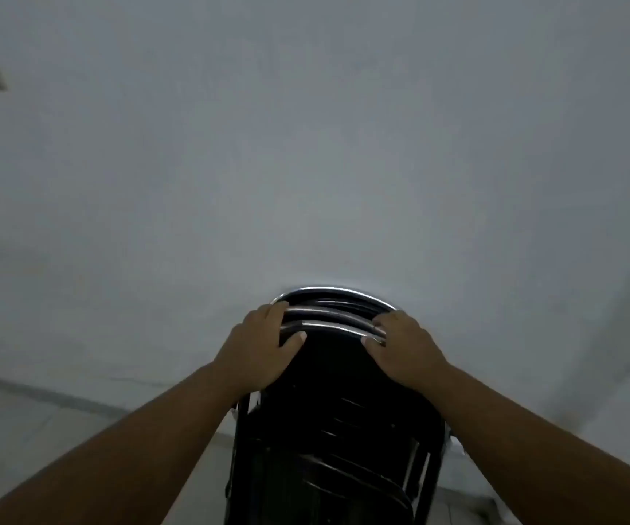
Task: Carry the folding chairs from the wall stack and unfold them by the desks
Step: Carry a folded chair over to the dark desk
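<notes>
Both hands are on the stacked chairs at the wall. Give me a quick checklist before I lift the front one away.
1. Left hand on the front black folding chair with chrome frame: ok.
2. Right hand on its top rail: ok.
3. Fingers around only one rail, not the chairs behind: cannot tell.
4. Front chair folded flat: ok.
5. Chair feet free on the floor: cannot tell, out of view.
6. Grey wall behind the stack bare: ok.

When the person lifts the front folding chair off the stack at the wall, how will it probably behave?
The front chair has a chrome tube frame, so it is probably stiff and rather heavy. The polished top rail may be slippery under the left hand and right hand. It lies nested against the other chairs, so it may catch on them or shift them.
</notes>
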